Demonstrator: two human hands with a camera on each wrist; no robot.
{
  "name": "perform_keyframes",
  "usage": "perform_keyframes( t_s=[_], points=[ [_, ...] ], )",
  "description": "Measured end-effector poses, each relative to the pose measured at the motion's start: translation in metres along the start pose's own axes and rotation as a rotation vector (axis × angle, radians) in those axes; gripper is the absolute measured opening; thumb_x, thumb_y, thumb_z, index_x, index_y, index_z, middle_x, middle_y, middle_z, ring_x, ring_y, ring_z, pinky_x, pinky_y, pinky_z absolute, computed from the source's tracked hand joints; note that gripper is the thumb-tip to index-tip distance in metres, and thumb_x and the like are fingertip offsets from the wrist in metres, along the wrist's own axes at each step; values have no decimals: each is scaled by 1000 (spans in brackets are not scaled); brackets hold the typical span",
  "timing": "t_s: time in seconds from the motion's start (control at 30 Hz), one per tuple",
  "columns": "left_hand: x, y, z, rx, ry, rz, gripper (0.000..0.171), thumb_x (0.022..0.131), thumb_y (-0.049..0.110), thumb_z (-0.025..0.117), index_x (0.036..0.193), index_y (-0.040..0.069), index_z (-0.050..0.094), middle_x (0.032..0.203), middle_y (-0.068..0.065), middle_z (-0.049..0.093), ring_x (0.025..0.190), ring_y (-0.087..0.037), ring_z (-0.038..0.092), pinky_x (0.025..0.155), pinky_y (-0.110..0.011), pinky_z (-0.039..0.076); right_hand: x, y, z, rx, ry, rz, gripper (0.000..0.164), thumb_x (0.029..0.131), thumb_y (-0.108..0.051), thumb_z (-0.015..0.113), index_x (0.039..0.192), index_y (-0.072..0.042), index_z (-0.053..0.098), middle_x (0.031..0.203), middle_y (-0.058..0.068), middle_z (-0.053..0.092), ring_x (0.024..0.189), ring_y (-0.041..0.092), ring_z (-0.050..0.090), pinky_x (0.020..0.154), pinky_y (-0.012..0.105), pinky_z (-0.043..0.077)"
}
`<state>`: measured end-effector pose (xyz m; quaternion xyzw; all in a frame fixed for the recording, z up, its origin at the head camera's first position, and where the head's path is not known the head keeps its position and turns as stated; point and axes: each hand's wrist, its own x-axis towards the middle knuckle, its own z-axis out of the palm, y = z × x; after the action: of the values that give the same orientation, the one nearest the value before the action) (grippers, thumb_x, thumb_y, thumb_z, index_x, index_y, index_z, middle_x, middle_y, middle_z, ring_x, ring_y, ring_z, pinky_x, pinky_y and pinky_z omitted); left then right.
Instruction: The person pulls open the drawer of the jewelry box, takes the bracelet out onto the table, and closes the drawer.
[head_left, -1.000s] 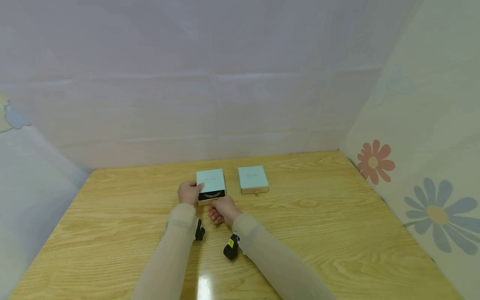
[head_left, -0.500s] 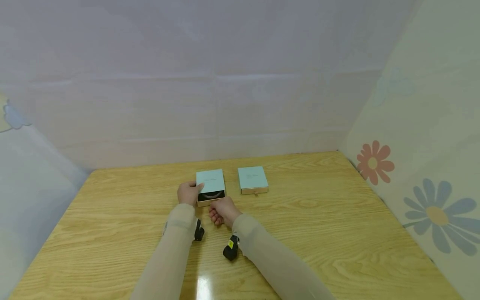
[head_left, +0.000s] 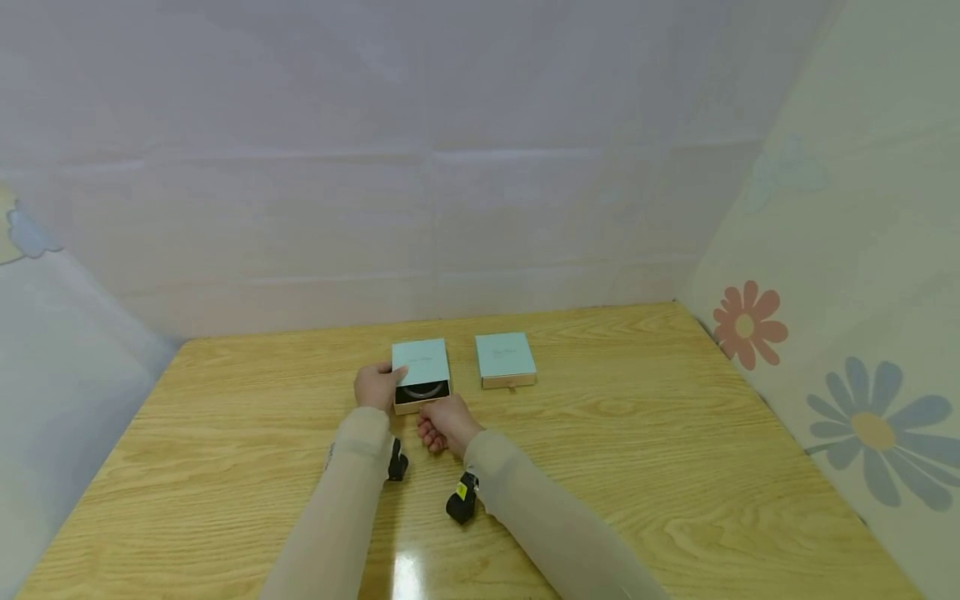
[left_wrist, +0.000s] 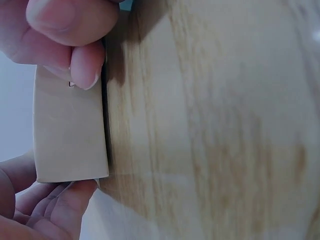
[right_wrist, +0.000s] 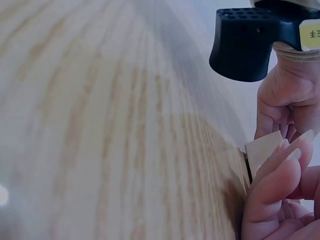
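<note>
A light-blue drawer box [head_left: 420, 358] lies on the wooden table, its drawer [head_left: 408, 408] partly out toward me. Inside the dark drawer shows the curved edge of a bangle-like ring [head_left: 423, 392]; the rest is under the cover. My left hand [head_left: 377, 387] grips the cover from the left side, thumb on its top. At the front, my right hand [head_left: 447, 422] has curled fingers and pinches the small pull tab, mostly hidden by the fingertips. The left wrist view shows the cream drawer front [left_wrist: 71, 132] close up, with right fingertips [left_wrist: 87, 65] at its middle.
A second light-blue drawer box [head_left: 506, 356] lies to the right, pushed in, its small tab facing me. Black wrist cameras hang under both sleeves, one in the right wrist view [right_wrist: 242, 45]. A pale cloth wall [head_left: 420, 233] stands behind the table.
The drawer has slid slightly farther out toward me, with my right hand moving back along with it. More of the ring shows. My left hand stays on the cover.
</note>
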<state>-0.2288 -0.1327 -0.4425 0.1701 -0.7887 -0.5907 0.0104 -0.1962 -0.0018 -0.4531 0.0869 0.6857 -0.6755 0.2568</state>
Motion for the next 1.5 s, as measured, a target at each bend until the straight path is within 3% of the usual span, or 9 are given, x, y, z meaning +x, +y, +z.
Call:
perform_keyframes(
  t_s=[0.73,1.03,1.5],
  points=[
    [-3,4,-1,2,-6,-5,40,96,10,63,129,-12,56,133,-29,52,125,-42,47,102,-51,42,-4,2,2,-13,15,1,21,98,-5,50,89,7,65,53,3,51,39,8,42,36,21,37],
    [-9,7,0,-9,4,-3,38,96,8,63,127,-13,57,132,-30,53,124,-42,48,102,-50,42,-7,2,3,-15,18,4,22,99,-6,49,85,5,63,53,2,48,39,8,39,35,21,34],
    [-1,0,0,-15,-13,4,39,96,8,62,128,-12,57,133,-30,52,125,-42,47,102,-50,42,-9,5,5,-20,37,16,23,95,-3,50,73,-1,59,50,1,48,37,7,40,34,19,35]
  ],
)
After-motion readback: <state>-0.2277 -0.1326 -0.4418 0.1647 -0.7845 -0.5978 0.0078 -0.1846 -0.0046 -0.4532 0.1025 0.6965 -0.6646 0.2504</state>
